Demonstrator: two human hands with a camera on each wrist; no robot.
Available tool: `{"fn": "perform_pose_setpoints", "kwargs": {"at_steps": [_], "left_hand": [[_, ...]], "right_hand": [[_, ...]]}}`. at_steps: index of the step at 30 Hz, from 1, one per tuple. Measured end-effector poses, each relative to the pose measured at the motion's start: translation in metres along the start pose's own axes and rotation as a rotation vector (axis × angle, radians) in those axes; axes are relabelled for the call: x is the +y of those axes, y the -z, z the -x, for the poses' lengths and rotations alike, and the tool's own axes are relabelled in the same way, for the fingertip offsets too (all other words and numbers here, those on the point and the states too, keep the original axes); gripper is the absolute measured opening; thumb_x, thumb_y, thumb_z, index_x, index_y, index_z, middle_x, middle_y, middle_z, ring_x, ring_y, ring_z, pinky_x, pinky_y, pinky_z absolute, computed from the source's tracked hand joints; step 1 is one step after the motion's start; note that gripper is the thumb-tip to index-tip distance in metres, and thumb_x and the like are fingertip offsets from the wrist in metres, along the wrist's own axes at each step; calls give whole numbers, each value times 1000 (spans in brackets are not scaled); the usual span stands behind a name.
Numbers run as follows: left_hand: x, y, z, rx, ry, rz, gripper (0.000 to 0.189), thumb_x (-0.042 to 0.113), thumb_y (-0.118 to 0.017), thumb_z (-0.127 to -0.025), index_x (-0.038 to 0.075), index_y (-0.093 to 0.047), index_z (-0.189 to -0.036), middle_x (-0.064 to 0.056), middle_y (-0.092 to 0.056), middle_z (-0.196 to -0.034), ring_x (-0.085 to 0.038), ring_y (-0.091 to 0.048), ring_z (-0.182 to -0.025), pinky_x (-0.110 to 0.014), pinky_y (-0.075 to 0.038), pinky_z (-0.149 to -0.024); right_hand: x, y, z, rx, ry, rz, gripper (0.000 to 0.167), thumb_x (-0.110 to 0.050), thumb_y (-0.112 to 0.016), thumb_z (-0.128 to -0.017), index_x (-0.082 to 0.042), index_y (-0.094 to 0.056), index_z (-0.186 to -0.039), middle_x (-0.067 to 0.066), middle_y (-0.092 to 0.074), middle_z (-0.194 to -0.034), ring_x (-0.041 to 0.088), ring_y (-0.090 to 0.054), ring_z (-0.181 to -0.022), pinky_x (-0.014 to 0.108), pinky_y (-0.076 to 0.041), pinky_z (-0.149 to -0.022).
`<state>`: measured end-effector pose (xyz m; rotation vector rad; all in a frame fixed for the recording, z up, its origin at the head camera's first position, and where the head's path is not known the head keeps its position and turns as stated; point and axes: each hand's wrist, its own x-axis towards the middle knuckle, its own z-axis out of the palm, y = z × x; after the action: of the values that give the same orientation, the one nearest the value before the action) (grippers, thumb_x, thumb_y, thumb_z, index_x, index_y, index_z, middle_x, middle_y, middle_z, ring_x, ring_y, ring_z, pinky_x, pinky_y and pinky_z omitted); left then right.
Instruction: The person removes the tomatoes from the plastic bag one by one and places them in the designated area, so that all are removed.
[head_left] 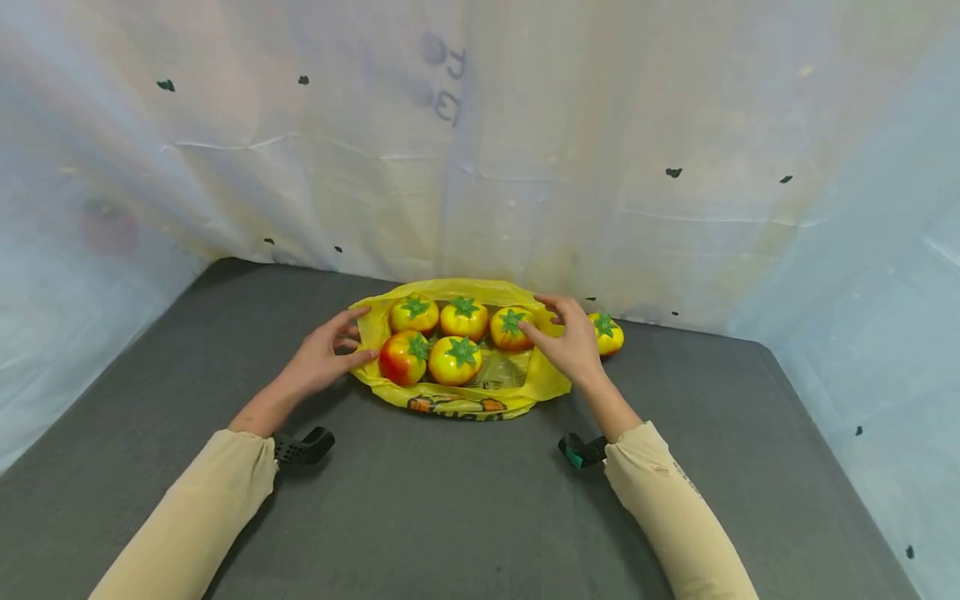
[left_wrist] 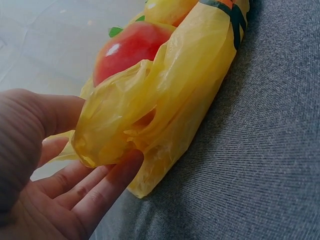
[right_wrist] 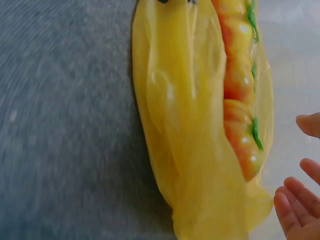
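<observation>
Several glossy yellow-red tomatoes [head_left: 455, 361] with green star-shaped tops sit in a yellow plastic bag [head_left: 546, 379], its mouth spread wide on the dark table. My left hand [head_left: 318, 362] is at the bag's left end. In the left wrist view, its thumb and loosely spread fingers [left_wrist: 102, 192] touch the bag film on either side of a fold. My right hand [head_left: 576, 343] hovers over the bag's right end, fingers apart, thumb near the rightmost tomato [head_left: 510, 327]. In the right wrist view, that hand's fingers [right_wrist: 297, 205] are spread, with nothing between them.
One more tomato [head_left: 607, 335] lies outside the bag, just right of my right hand and partly hidden by it. Pale plastic sheeting [head_left: 525, 167] rises behind the dark table [head_left: 450, 492] and along both sides. A black band [head_left: 303, 447] circles each wrist.
</observation>
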<state>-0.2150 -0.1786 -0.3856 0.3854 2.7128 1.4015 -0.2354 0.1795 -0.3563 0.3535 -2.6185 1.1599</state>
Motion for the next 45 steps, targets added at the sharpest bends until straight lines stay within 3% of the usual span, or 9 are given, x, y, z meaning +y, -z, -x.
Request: {"fn": "perform_pose_setpoints", "kwargs": {"at_steps": [8, 16, 25, 35, 45], "left_hand": [[-3, -1, 3, -12, 25, -3, 71, 24, -65, -92, 9, -29, -151, -26, -50, -129, -42, -55, -116, -52, -50, -88], [0, 1, -1, -9, 13, 3, 70, 25, -65, -92, 9, -30, -151, -26, -50, -129, -41, -56, -114, -53, -49, -89], [4, 1, -1, -22, 12, 1, 71, 25, -65, -92, 8, -29, -151, -26, -50, -128, -42, -55, -115, -53, -49, -88], [4, 2, -1, -8, 7, -25, 71, 24, -65, -92, 7, -28, -151, -26, -51, -125, -42, -55, -114, -54, -48, -90], [3, 2, -3, -16, 29, -41, 72, 25, -65, -92, 10, -27, -152, -26, -50, -128, -42, -54, -116, -55, -48, -89]], "right_hand": [[1, -14, -3, -149, -73, 112, 62, -34, -72, -86, -11, -51, -139, 15, -47, -141, 36, -40, -132, 55, -32, -107], [7, -20, -12, -187, -64, 171, 65, -32, -72, -86, -5, -48, -140, 18, -48, -140, 37, -41, -131, 51, -32, -109], [7, -17, -7, -159, -91, 137, 66, -34, -75, -83, -8, -50, -138, 17, -51, -134, 34, -51, -118, 48, -43, -98], [4, 3, 7, -110, -119, 41, 65, -42, -74, -82, -14, -53, -136, 10, -51, -133, 29, -54, -113, 44, -47, -95], [4, 27, 29, -50, -71, -7, 61, -39, -76, -81, -14, -56, -132, 9, -55, -124, 27, -54, -106, 48, -48, -93]]}}
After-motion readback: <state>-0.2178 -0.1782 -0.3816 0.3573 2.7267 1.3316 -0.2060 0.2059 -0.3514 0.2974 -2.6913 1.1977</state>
